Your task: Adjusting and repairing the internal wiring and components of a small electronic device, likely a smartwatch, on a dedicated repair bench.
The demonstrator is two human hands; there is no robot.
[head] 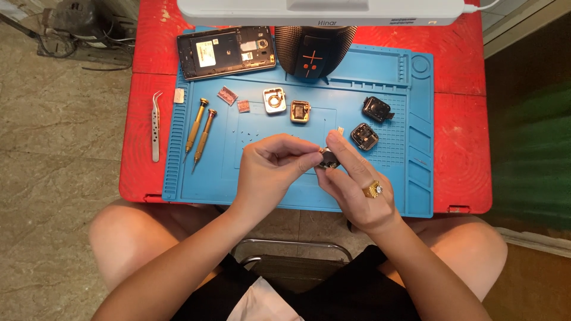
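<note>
Both hands' fingers (309,156) pinch one small dark watch part (328,159) above the blue mat (410,190).

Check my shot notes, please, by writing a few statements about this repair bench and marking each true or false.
1. Both hands, the left hand and the right hand, pinch one small dark part. True.
2. The tweezers lie on the blue mat. False: they lie on the red table, left of the mat.
3. Two screwdrivers lie on the mat's left side. True.
4. The opened phone lies at the mat's near edge. False: it lies at the far left corner.
</note>
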